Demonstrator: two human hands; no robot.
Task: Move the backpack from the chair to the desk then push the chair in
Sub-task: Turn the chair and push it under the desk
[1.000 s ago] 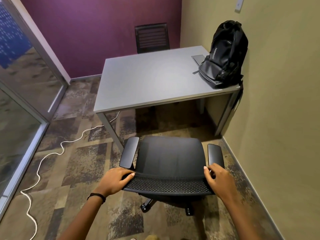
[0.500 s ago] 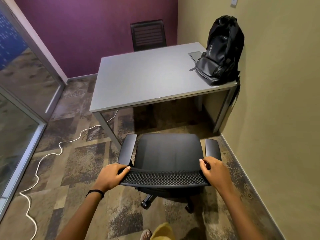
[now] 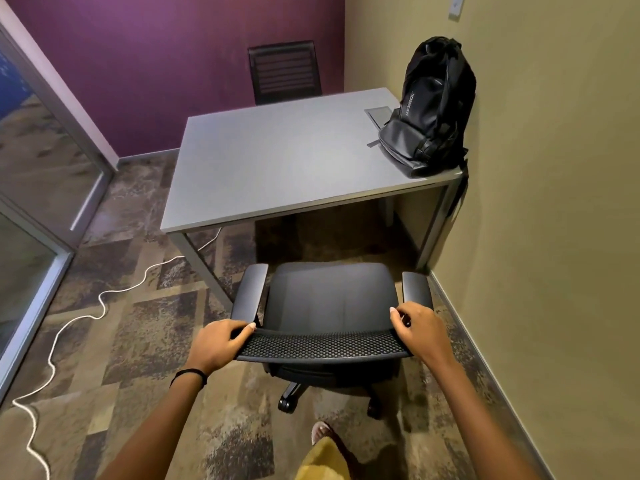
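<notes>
A black backpack [image 3: 431, 109] stands upright on the grey desk [image 3: 277, 161] at its right end, leaning on the beige wall. In front of the desk stands a black office chair [image 3: 330, 299] with armrests and an empty seat, its front edge a short way from the desk's near edge. My left hand [image 3: 218, 344] grips the left end of the chair's mesh backrest top. My right hand [image 3: 419, 330] grips the right end of the same backrest.
A second black chair [image 3: 284, 72] stands behind the desk by the purple wall. A white cable [image 3: 69, 320] snakes across the carpet on the left. Glass partition [image 3: 31, 174] on the left, beige wall [image 3: 554, 237] close on the right. My foot [image 3: 320, 433] shows below the chair.
The chair has rolled forward toward the desk with both hands on its backrest, and I have stepped after it; a foot has come into view.
</notes>
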